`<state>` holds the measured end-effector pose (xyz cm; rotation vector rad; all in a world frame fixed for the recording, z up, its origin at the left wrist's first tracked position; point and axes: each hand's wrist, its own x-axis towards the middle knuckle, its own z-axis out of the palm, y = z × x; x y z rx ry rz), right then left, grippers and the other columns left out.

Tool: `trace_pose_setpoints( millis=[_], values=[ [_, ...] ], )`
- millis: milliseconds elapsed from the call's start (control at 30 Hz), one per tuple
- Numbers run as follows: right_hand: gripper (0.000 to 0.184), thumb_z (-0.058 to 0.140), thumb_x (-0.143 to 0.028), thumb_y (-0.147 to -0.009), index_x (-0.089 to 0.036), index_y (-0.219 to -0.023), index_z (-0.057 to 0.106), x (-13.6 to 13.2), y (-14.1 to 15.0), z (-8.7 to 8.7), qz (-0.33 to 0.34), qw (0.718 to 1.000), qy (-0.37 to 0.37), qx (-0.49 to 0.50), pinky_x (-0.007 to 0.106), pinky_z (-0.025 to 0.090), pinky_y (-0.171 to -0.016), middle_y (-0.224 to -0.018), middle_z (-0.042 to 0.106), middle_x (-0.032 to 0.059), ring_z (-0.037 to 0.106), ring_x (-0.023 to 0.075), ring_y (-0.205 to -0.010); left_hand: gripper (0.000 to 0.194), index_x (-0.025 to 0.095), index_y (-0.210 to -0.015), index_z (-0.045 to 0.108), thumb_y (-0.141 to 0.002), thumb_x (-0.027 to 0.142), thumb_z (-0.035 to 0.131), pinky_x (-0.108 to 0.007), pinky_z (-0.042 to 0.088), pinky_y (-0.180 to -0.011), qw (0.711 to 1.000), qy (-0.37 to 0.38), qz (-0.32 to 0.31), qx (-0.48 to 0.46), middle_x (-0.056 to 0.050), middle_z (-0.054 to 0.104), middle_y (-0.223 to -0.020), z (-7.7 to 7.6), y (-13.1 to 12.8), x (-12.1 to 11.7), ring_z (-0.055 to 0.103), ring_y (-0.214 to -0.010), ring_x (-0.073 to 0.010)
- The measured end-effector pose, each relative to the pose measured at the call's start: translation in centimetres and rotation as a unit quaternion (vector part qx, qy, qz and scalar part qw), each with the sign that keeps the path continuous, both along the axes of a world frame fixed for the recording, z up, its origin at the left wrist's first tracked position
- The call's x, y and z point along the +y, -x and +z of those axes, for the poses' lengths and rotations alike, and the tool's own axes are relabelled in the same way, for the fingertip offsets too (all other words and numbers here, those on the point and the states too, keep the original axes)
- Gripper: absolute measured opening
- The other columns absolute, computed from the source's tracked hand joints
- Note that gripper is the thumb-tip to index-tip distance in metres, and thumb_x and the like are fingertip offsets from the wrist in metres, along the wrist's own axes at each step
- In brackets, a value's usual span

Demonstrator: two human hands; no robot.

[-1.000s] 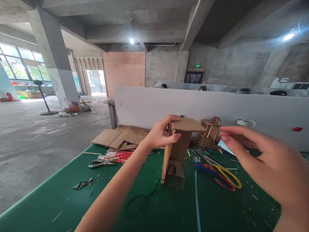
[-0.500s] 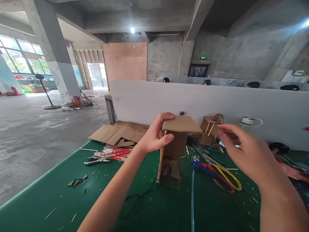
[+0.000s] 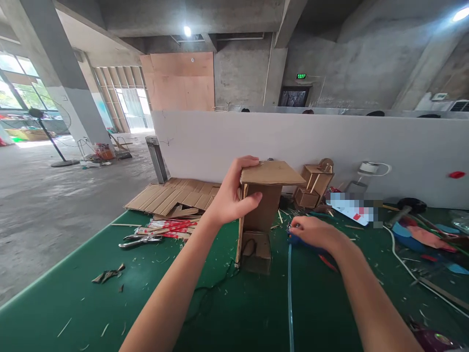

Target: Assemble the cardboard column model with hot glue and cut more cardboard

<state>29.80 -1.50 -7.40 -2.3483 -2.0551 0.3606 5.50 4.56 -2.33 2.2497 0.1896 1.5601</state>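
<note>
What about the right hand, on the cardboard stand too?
No, only the left hand holds the cardboard stand; the right hand is apart from it, at a blue item.

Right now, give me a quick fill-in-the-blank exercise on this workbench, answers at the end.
The hand gripping the top of the cardboard stand is the person's ____ one.
The tabletop beneath the stand is coloured ____.
The strip running toward the camera from near the right hand is ____.
The oval patch on the white partition is ____.

Missing words: left; green; blue; red.
</note>
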Motion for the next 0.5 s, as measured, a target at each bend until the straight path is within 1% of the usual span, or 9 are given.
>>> trace_pose_setpoints(
  millis=[100, 167, 300, 400, 500],
  values=[
    [0.024, 0.051, -0.036, -0.086, -0.021, -0.096, 0.067, 1.3, 1.0, -1.8, 0.010, 0.999, 0.044, -0.017, 0.033, 0.044, -0.078, -0.108, 0.069, 0.0082, 0.064, 0.0236, -0.098, 0.049, 0.025, -0.116, 0.049, -0.075, 0.050, 0.061, -0.047, 0.040, -0.105, 0.999, -0.022, 0.016, -0.034, -0.010, 0.053, -0.123, -0.2, -0.1, 0.4, 0.046, -0.123, -0.0271],
    [0.027, 0.048, -0.037, -0.088, -0.020, -0.099, 0.066, 1.8, 1.6, -2.6, 0.007, 0.998, 0.053, -0.033, 0.036, 0.044, -0.081, -0.112, 0.068, 0.0101, 0.063, 0.0256, -0.102, 0.048, 0.025, -0.114, 0.051, -0.075, 0.052, 0.060, -0.047, 0.041, -0.104, 0.998, -0.028, 0.024, -0.049, -0.010, 0.055, -0.121, -0.1, 0.0, 0.6, 0.049, -0.121, -0.0268],
    [0.032, 0.042, -0.037, -0.090, -0.019, -0.104, 0.064, 1.9, 3.1, -3.4, 0.004, 0.997, 0.053, -0.063, 0.043, 0.045, -0.083, -0.117, 0.065, 0.0145, 0.061, 0.0309, -0.109, 0.046, 0.024, -0.112, 0.054, -0.076, 0.052, 0.058, -0.046, 0.042, -0.102, 0.998, -0.024, 0.032, -0.055, -0.009, 0.058, -0.119, 0.2, 0.6, 0.9, 0.051, -0.119, -0.0262],
    [0.031, 0.044, -0.037, -0.090, -0.019, -0.101, 0.066, 1.6, 4.5, -3.8, 0.036, 0.995, 0.055, -0.070, 0.042, 0.046, -0.083, -0.113, 0.067, 0.0141, 0.062, 0.0307, -0.108, 0.046, 0.024, -0.112, 0.055, -0.075, 0.051, 0.059, -0.045, 0.043, -0.101, 0.998, -0.029, 0.027, -0.051, -0.008, 0.059, -0.118, 0.2, 1.0, 1.1, 0.051, -0.118, -0.0260],
    [0.030, 0.045, -0.036, -0.089, -0.020, -0.104, 0.066, 1.4, 5.8, -4.3, 0.073, 0.993, 0.048, -0.073, 0.040, 0.047, -0.082, -0.115, 0.067, 0.0144, 0.063, 0.0304, -0.109, 0.047, 0.025, -0.113, 0.055, -0.075, 0.052, 0.059, -0.046, 0.042, -0.102, 0.998, -0.031, 0.020, -0.055, -0.008, 0.058, -0.119, 0.1, 1.3, 1.2, 0.051, -0.119, -0.0259]
  ],
)
